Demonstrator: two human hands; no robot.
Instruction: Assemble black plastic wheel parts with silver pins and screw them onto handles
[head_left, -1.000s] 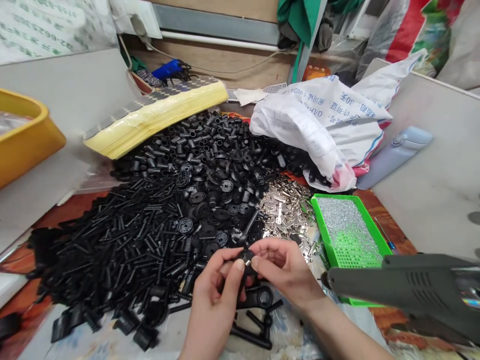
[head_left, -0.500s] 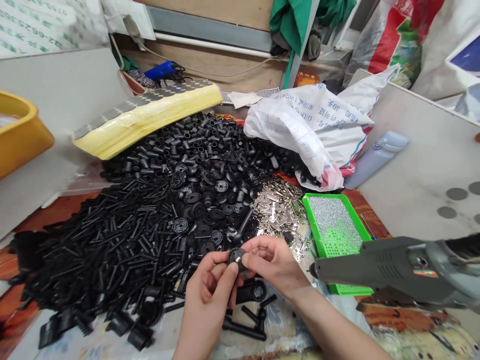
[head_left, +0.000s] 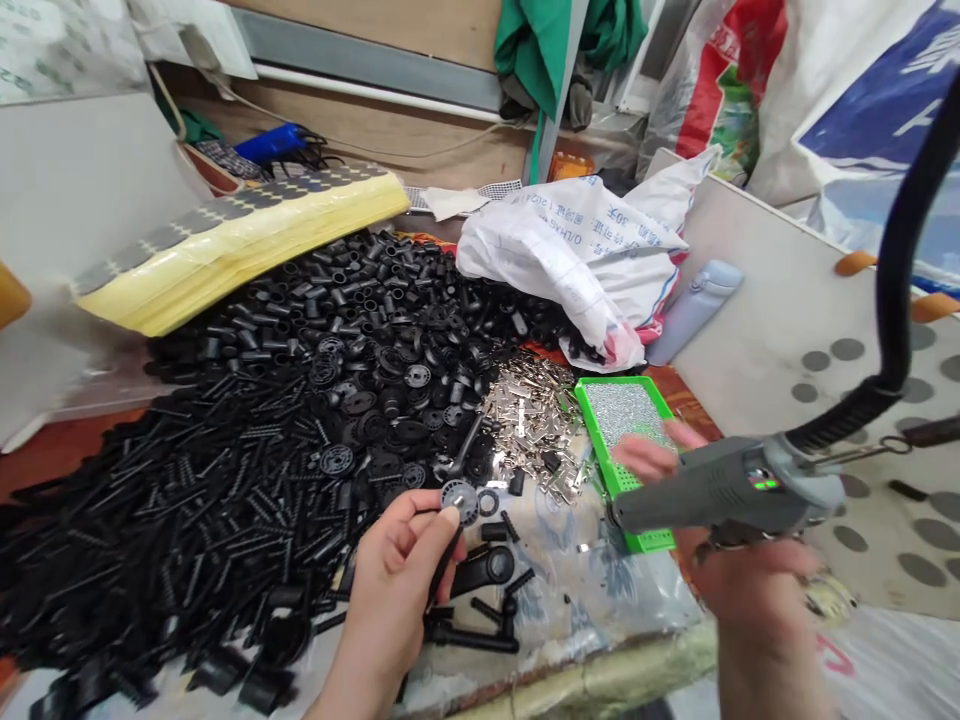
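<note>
Black plastic disc (head_left: 459, 502) pinched by left hand (head_left: 391, 590), thumb against fingers; grey electric tool (head_left: 720, 492) gripped in right hand (head_left: 750, 578), fingers curled round.

A gap of patterned plastic sheet (head_left: 600, 590) lay between the left hand (head_left: 394, 590) and the glue gun (head_left: 720, 490). Black plastic parts (head_left: 300, 420) blocked the far side.

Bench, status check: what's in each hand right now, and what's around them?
Left hand: pinching black spoked plastic disc. Right hand: holding grey corded handheld gun, nozzle by green mesh tray. Heap of black plastic parts beside left hand.
</note>
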